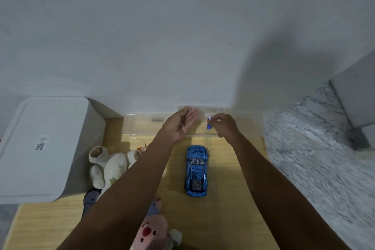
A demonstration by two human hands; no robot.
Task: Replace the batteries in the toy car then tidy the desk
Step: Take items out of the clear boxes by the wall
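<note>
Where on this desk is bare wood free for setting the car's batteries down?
Bare wood lies right of the blue toy car, up to the marble counter, and at the near-left corner. Crowded: plush toys left, clear tray at the back.

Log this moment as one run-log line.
right hand: pinching small blue battery | left hand: open | glossy blue toy car: upright on wooden desk

A single wide-angle camera worn on the head looks forward and steeply down over a wooden desk, facing the grey wall at 12 o'clock. Both forearms reach in from 6 o'clock, hands far from the lens near the desk's back edge. The edges bow with lens distortion: a marble surface at 3 o'clock, a white box at 9 o'clock.
</note>
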